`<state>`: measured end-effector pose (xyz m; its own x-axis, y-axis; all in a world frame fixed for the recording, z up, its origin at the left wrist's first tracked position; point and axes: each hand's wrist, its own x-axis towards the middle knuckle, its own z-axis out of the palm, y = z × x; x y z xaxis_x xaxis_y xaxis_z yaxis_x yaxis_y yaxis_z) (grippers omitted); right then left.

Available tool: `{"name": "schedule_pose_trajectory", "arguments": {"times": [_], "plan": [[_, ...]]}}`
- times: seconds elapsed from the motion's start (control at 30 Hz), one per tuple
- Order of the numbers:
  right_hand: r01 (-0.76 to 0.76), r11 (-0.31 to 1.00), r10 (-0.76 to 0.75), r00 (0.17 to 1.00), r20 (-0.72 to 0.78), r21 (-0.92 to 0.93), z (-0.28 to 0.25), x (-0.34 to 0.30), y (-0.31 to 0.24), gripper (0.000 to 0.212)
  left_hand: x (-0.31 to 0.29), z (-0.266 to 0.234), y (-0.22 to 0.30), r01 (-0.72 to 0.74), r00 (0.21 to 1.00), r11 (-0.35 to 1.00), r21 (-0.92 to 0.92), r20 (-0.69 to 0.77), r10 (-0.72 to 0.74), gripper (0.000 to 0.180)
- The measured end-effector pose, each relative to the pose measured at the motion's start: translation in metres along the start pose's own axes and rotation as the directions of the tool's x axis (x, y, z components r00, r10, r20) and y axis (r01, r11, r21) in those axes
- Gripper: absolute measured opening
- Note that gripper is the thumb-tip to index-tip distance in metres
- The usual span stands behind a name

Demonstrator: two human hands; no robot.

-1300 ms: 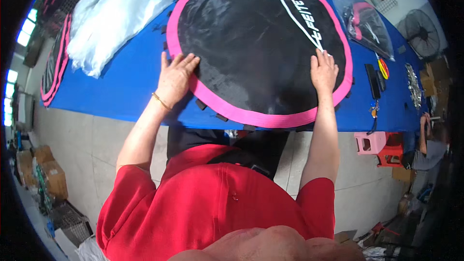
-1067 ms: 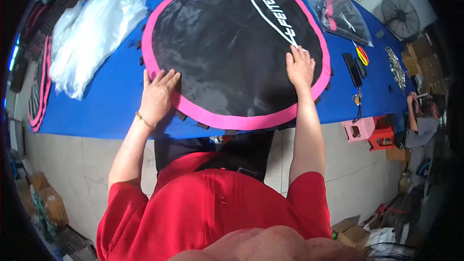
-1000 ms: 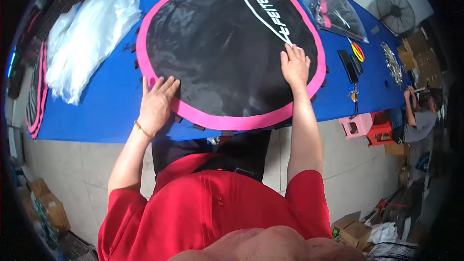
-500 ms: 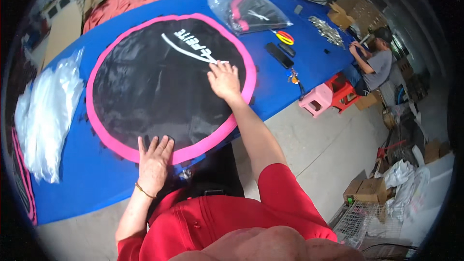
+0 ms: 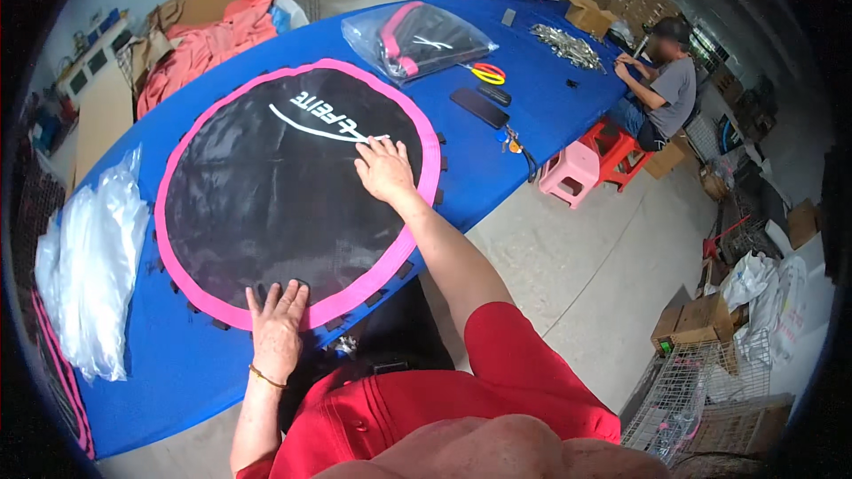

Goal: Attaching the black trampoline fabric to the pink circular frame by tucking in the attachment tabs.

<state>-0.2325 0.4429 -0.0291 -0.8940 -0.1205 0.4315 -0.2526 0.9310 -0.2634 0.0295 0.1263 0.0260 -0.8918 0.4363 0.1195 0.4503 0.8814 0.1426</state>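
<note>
A round black trampoline mat (image 5: 266, 186) with a pink border and small black tabs round its edge lies flat on a blue-covered table (image 5: 479, 177). My left hand (image 5: 279, 315) rests on its near edge, fingers spread across the pink border onto the black. My right hand (image 5: 387, 168) lies palm down on the right part of the mat, beside the white lettering, fingers spread. Neither hand grips anything. A folded black-and-pink mat in a clear plastic bag (image 5: 417, 40) lies beyond the round one.
Clear plastic bags (image 5: 93, 266) lie at the table's left. Scissors with yellow-red handles (image 5: 487, 74), a black phone (image 5: 479, 107) and keys (image 5: 509, 139) are on the right. Farther off are metal pieces (image 5: 568, 46), a seated person (image 5: 661, 89), and pink (image 5: 570, 173) and red stools (image 5: 614, 155).
The view has shifted, so the table and mat sit lower and the far objects appear farther left. Both hands stay on the mat in nearly the same places.
</note>
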Motion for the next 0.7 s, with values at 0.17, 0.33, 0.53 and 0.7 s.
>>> {"name": "schedule_pose_trajectory", "arguments": {"times": [0.17, 0.33, 0.53, 0.7], "plan": [[-0.005, 1.0, 0.005, 1.0, 0.012, -0.015, 0.002, 0.001, 0.003, 0.049, 0.014, 0.004, 0.018, -0.077, 0.996, 0.997, -0.018, -0.042, 0.076, 0.065], [-0.012, 1.0, 0.012, 1.0, 0.026, 0.0, 0.001, 0.0, 0.004, 0.05, 0.002, -0.003, 0.014, -0.023, 1.0, 1.0, -0.015, -0.005, 0.023, 0.065], [0.12, 0.973, -0.142, 0.985, -0.103, -0.199, 0.011, 0.002, 0.008, 0.042, 0.005, 0.001, 0.012, -0.036, 0.999, 0.999, -0.024, -0.028, 0.035, 0.063], [0.107, 0.98, -0.123, 0.988, -0.091, -0.17, 0.01, 0.004, 0.012, 0.041, 0.026, 0.008, 0.027, -0.1, 0.994, 0.995, -0.002, -0.042, 0.1, 0.058]]}}
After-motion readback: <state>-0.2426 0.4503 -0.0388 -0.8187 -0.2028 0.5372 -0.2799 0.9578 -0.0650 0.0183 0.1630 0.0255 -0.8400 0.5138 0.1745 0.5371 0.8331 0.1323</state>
